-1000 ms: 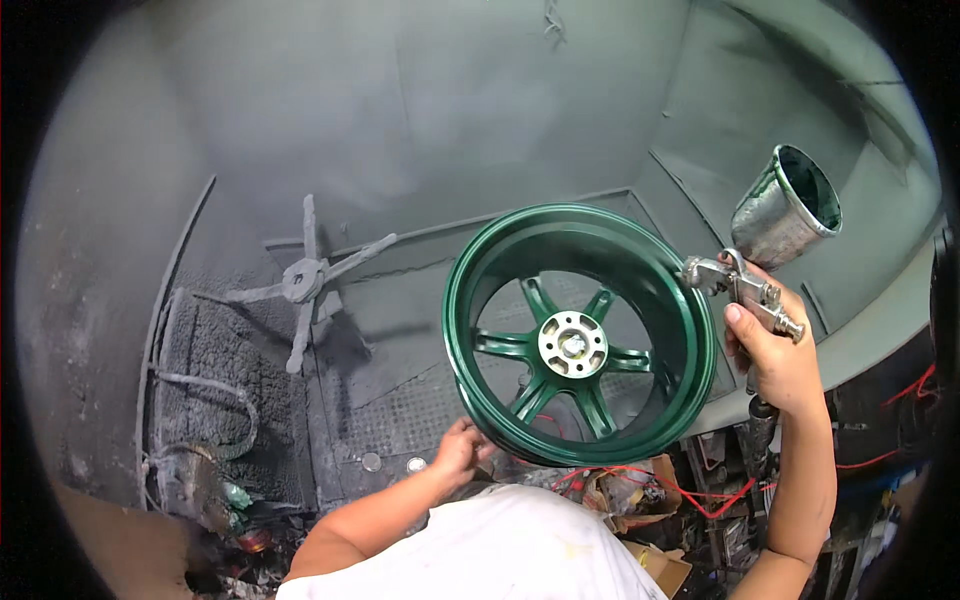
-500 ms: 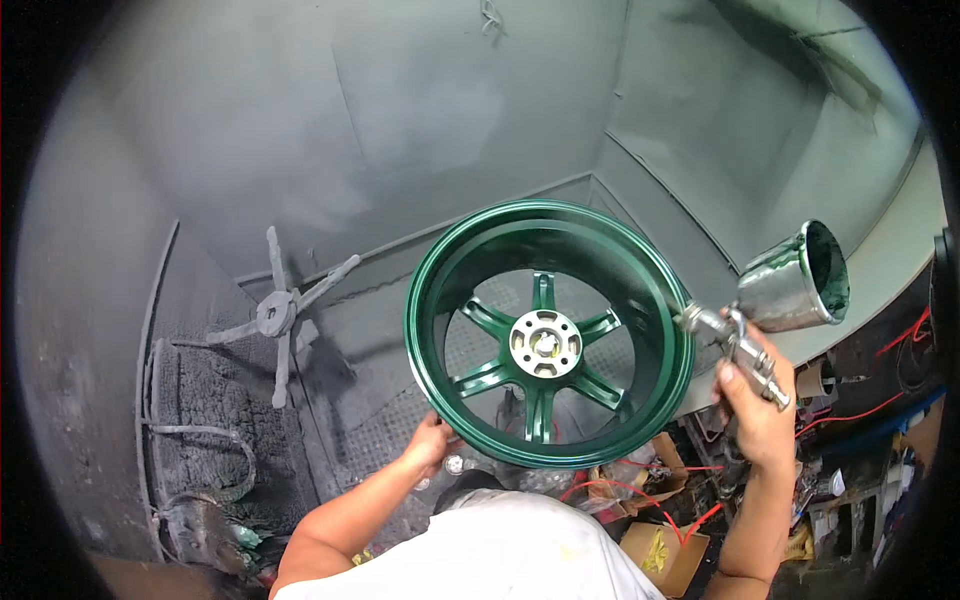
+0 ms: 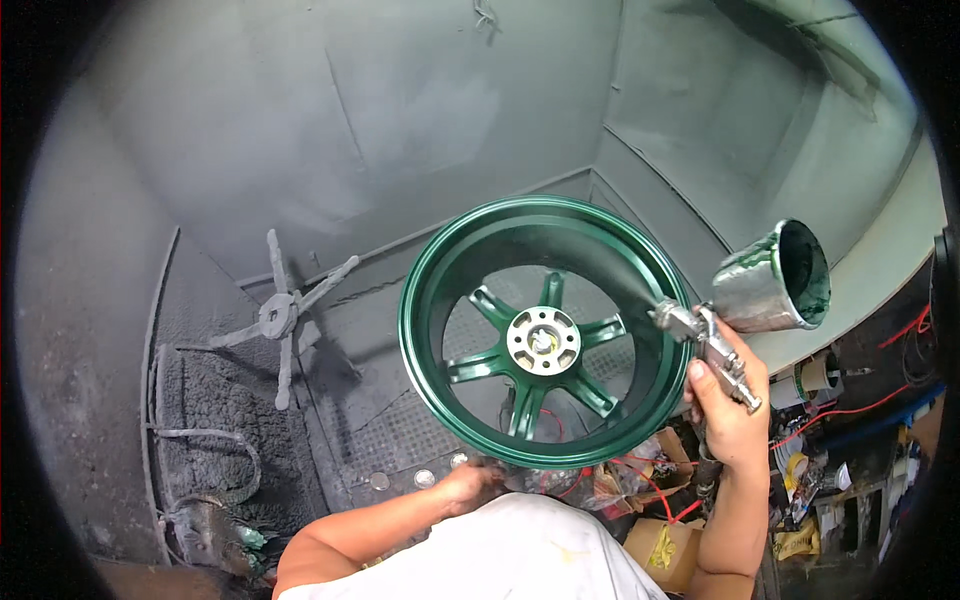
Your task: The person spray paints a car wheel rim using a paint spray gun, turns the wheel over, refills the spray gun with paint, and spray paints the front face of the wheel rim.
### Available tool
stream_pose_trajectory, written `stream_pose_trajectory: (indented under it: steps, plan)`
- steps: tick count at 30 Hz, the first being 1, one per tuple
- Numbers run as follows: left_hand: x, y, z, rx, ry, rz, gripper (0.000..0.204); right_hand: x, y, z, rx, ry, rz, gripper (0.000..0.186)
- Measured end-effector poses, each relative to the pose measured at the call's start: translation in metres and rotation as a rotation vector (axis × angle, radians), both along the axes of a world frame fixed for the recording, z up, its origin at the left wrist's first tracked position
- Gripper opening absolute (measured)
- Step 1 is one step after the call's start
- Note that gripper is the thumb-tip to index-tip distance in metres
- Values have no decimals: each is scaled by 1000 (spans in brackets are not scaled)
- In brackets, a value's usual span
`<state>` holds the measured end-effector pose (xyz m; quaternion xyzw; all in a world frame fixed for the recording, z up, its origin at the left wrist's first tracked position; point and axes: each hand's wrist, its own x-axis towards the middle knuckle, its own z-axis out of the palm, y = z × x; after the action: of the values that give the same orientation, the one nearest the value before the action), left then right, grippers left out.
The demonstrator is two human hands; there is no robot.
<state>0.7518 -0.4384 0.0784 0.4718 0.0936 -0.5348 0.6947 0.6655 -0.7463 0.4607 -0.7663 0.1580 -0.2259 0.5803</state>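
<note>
A glossy green wheel rim with several spokes and a bare metal hub centre faces up in front of me. My right hand is closed around a metal spray gun, its nozzle over the rim's right edge. A faint mist drifts from the nozzle toward the inner barrel. Atop the gun tilts a silver paint cup, smeared with green inside. Just below the rim's lower edge is my left hand. Its fingers are dark and blurred, so I cannot see whether they touch the rim.
Grey-coated booth walls rise behind the rim. At left stands a grey armed stand beside a rough, paint-crusted block. Red hoses, an open cardboard box and clutter lie at lower right.
The rim has turned slightly clockwise. My left hand has slid right along its lower edge. The spray gun has moved left, its nozzle now farther over the rim.
</note>
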Motion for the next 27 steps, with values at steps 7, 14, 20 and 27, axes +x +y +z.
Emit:
stream_pose_trajectory:
  steps: [7, 14, 20, 27]
  plan:
    - [98, 24, 50, 180, -257, 284, 40, -48, -33, -18, 9, 45, -331, 56]
    - [29, -6, 31, 51, -109, 213, 41, -56, -34, -19, -70, 66, -299, 61]
    - [-10, -36, 102, 250, -482, -512, 54, -44, 10, 8, 303, 52, 107, 69]
    - [-7, -20, 31, 6, -96, -377, 44, -26, 17, -8, 13, 66, 75, 54]
